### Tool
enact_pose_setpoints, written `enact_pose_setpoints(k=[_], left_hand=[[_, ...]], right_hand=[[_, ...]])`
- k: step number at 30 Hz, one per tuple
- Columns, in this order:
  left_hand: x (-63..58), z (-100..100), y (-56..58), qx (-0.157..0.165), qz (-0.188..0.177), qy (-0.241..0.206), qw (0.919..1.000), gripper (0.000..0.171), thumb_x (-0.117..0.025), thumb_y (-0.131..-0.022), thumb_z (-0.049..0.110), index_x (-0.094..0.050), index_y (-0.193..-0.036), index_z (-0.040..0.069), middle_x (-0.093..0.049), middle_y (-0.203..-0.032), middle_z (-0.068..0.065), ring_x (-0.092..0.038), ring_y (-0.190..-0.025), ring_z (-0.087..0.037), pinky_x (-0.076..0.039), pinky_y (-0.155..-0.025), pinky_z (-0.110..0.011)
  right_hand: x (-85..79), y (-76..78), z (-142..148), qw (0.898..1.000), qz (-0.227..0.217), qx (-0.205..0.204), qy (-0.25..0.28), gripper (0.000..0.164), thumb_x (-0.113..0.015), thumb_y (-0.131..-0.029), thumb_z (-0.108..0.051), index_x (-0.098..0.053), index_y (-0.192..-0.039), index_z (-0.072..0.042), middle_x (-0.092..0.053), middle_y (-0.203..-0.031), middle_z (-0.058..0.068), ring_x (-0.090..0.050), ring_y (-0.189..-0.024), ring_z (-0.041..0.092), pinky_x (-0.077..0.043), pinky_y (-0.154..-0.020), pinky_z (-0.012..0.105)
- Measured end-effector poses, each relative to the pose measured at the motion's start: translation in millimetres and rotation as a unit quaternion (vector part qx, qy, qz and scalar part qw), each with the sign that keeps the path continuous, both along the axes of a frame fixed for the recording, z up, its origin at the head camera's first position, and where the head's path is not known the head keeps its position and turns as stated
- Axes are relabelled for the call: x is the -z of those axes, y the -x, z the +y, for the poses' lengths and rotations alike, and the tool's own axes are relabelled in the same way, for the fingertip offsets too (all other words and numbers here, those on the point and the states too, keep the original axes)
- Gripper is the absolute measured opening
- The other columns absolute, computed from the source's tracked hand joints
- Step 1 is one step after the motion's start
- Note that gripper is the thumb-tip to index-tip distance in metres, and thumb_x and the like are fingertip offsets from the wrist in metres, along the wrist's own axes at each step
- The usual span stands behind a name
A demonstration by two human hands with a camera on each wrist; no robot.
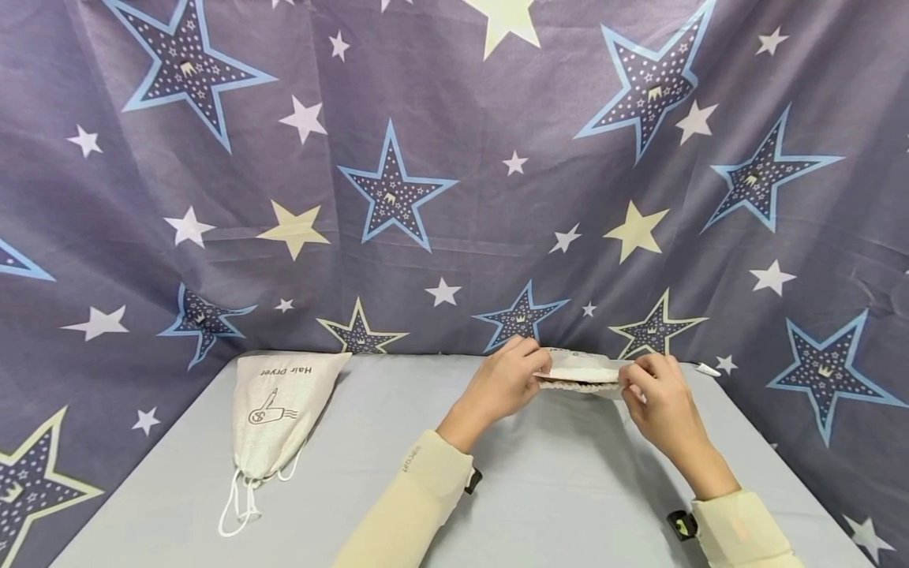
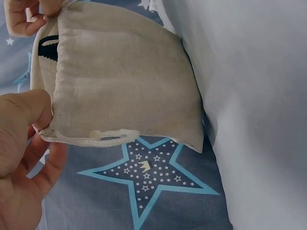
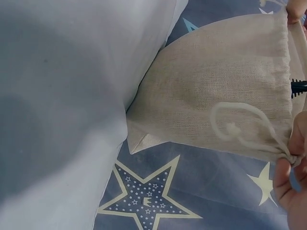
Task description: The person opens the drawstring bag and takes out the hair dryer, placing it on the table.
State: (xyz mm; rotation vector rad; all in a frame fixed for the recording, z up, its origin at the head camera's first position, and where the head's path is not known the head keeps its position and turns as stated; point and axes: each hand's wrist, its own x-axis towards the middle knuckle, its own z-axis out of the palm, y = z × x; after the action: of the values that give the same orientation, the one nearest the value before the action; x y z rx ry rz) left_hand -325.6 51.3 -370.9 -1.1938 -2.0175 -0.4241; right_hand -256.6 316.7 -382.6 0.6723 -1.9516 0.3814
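Sleeves (image 1: 408, 509), held bag (image 1: 581, 364) endwise, mouth (image 1: 578, 385) foremost

First bag (image 1: 280, 418) on the table (image 1: 405, 410) at left, second bag (image 1: 578, 366) farther right, curtain (image 1: 454, 102) behind.

Soft, even light brightens the head view, laying faint shadows across the flat, pale grey, cloth-covered table (image 1: 383, 426); both wrist views look dimmer (the right one darkest along its left side).

Two drawstring bags (image 1: 284, 406) (image 1: 578, 365), two hands (image 1: 506, 379) (image 1: 659, 401), one table (image 1: 398, 402), one starry curtain (image 1: 454, 229), at least one black item (image 2: 48, 51)
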Motion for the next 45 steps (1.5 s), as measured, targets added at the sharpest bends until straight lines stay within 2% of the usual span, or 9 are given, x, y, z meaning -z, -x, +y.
enact_pose_setpoints(k=[7,10,14,18,25,31,35,40,45], left_hand=[[-4.6,-7.3,2.4,0.056,-0.051,0.026,0.9968,0.035,-0.067,-0.069,-0.011,-0.063,-0.091,0.016,-0.057,-0.09,0.005,-0.053,-0.086,-0.014,-0.044,-0.077,-0.024],[-5.7,-9.6,3.1,0.074,-0.06,0.036,0.9948,0.036,-0.067,-0.069,-0.011,-0.064,-0.092,0.015,-0.058,-0.09,0.005,-0.053,-0.086,-0.013,-0.044,-0.078,-0.023],[-5.5,-10.4,3.5,0.07,-0.05,0.043,0.9953,0.037,-0.067,-0.07,-0.01,-0.065,-0.095,0.017,-0.058,-0.092,0.005,-0.054,-0.087,-0.013,-0.044,-0.078,-0.023],[-4.7,-9.7,1.7,0.061,-0.04,0.046,0.9963,0.037,-0.066,-0.072,-0.008,-0.065,-0.097,0.017,-0.058,-0.093,0.004,-0.054,-0.089,-0.014,-0.044,-0.077,-0.024],[-3.9,-9.3,2.5,0.068,-0.042,0.044,0.9958,0.036,-0.065,-0.072,-0.008,-0.064,-0.097,0.017,-0.057,-0.092,0.004,-0.054,-0.091,-0.016,-0.044,-0.079,-0.025],[-3.3,-13.7,4.3,0.073,-0.059,0.048,0.9944,0.037,-0.065,-0.072,-0.009,-0.064,-0.097,0.017,-0.056,-0.093,0.004,-0.052,-0.089,-0.014,-0.044,-0.078,-0.024],[-2.7,-15.4,4.3,0.069,-0.064,0.051,0.9943,0.038,-0.064,-0.072,-0.01,-0.065,-0.097,0.018,-0.058,-0.095,0.005,-0.053,-0.09,-0.014,-0.044,-0.077,-0.023],[-3.1,-14.9,3.6,0.068,-0.066,0.054,0.994,0.037,-0.065,-0.071,-0.009,-0.065,-0.097,0.018,-0.059,-0.096,0.006,-0.054,-0.091,-0.013,-0.044,-0.077,-0.022],[-4.9,-13.7,1.8,0.077,-0.074,0.058,0.9926,0.037,-0.066,-0.072,-0.009,-0.066,-0.098,0.017,-0.06,-0.096,0.005,-0.055,-0.092,-0.014,-0.044,-0.078,-0.023]], right_hand=[[-1.5,1.8,0.2,1.0,0.015,-0.012,-0.006,0.023,-0.065,-0.07,0.011,-0.064,-0.083,-0.008,-0.054,-0.085,0.01,-0.044,-0.074,0.029,-0.031,-0.068,0.037],[-0.9,2.0,1.7,1.0,0.018,-0.011,-0.012,0.022,-0.066,-0.07,0.01,-0.064,-0.082,-0.008,-0.054,-0.086,0.01,-0.044,-0.074,0.03,-0.032,-0.068,0.039],[0.3,2.8,3.2,1.0,0.022,-0.01,-0.015,0.017,-0.065,-0.072,0.005,-0.064,-0.083,-0.009,-0.055,-0.086,0.01,-0.046,-0.075,0.031,-0.033,-0.068,0.039],[2.6,4.3,4.2,0.999,0.022,-0.029,-0.008,0.011,-0.064,-0.076,0.0,-0.066,-0.084,-0.008,-0.056,-0.086,0.009,-0.049,-0.077,0.031,-0.034,-0.07,0.038],[4.8,6.1,6.4,0.998,0.016,-0.052,-0.026,0.014,-0.066,-0.074,0.001,-0.064,-0.084,-0.009,-0.058,-0.088,0.009,-0.05,-0.081,0.032,-0.035,-0.075,0.038],[2.5,7.5,10.7,0.996,0.01,-0.063,-0.057,0.017,-0.052,-0.079,0.0,-0.065,-0.086,-0.009,-0.059,-0.088,0.007,-0.049,-0.08,0.03,-0.035,-0.074,0.036],[2.0,7.8,14.0,0.995,0.0,-0.062,-0.08,0.023,-0.044,-0.082,0.001,-0.065,-0.086,-0.009,-0.058,-0.089,0.004,-0.049,-0.08,0.027,-0.035,-0.074,0.036],[2.3,6.4,18.5,0.994,-0.029,-0.05,-0.093,0.024,-0.043,-0.084,0.0,-0.065,-0.087,-0.009,-0.058,-0.09,0.003,-0.05,-0.082,0.026,-0.034,-0.077,0.034],[1.0,6.3,19.4,0.993,-0.037,-0.046,-0.098,0.024,-0.044,-0.083,0.001,-0.066,-0.088,-0.009,-0.059,-0.091,0.003,-0.05,-0.083,0.026,-0.035,-0.077,0.035]])
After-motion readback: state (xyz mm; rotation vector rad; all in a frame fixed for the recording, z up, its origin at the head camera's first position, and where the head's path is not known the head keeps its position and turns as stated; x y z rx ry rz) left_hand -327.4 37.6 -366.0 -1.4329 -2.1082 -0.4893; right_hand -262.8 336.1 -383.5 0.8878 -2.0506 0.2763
